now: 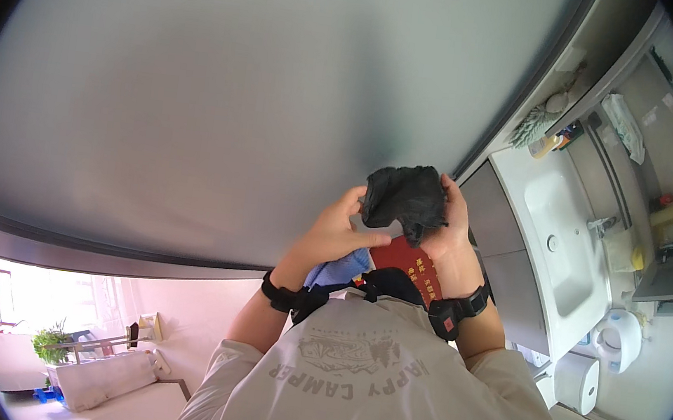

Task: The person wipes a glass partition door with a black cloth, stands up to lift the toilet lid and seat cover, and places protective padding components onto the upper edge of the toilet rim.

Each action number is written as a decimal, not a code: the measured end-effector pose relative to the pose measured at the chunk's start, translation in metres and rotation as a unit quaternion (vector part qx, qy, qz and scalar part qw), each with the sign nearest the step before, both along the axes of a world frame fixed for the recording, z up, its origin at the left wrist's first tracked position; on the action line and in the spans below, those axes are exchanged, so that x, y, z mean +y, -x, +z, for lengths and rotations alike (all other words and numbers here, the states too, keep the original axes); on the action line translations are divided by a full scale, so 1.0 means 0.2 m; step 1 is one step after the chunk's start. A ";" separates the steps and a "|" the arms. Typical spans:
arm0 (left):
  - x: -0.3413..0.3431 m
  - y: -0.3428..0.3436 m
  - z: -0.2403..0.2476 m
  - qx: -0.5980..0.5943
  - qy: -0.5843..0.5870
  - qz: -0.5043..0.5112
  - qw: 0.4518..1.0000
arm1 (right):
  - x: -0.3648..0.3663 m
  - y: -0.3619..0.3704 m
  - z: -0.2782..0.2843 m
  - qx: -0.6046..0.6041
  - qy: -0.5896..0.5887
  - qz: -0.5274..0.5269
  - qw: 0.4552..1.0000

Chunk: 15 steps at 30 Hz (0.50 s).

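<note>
A crumpled black cloth (404,197) is held up between my two hands, in front of my chest. My left hand (341,229) has its curled fingertips at the cloth's left edge, with the thumb stretched out below. On the other side, my right hand (453,223) grips the cloth's right edge, its fingers partly behind it. Below the hands appears a dark red surface with gold lettering (409,261), partly covered by my right wrist. A blue cloth (339,270) shows beside my left wrist. Black straps circle both wrists, and a small device (447,315) sits on the right one.
A large frosted grey panel (198,111) with a dark edge rises before me. To the right are a white washbasin (562,236) with a tap, a grey cabinet, a mirror and toiletries. Far lower left, a green plant (51,343) stands near a bright window.
</note>
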<state>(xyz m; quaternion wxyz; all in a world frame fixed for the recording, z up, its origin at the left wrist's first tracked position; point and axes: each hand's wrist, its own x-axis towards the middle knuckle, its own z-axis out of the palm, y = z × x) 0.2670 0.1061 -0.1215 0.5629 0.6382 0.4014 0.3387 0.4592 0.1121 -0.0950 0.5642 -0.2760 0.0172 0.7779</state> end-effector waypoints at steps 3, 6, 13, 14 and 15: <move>0.03 -0.01 -0.03 -0.046 0.071 0.044 0.995 | 0.00 0.00 -0.05 -0.032 -0.027 0.052 0.998; 0.03 -0.01 0.03 -0.139 0.177 0.096 0.970 | -0.01 -0.07 -0.15 -0.069 -0.051 0.133 0.987; 0.01 0.06 0.05 -0.186 0.282 0.112 0.934 | -0.12 -0.15 -0.20 -0.143 0.027 0.125 0.981; 0.02 0.06 0.04 -0.148 0.258 0.103 0.949 | -0.13 -0.16 -0.20 -0.151 0.033 0.117 0.981; 0.02 0.07 0.02 -0.110 0.234 0.094 0.961 | -0.14 -0.18 -0.19 -0.153 0.033 0.114 0.981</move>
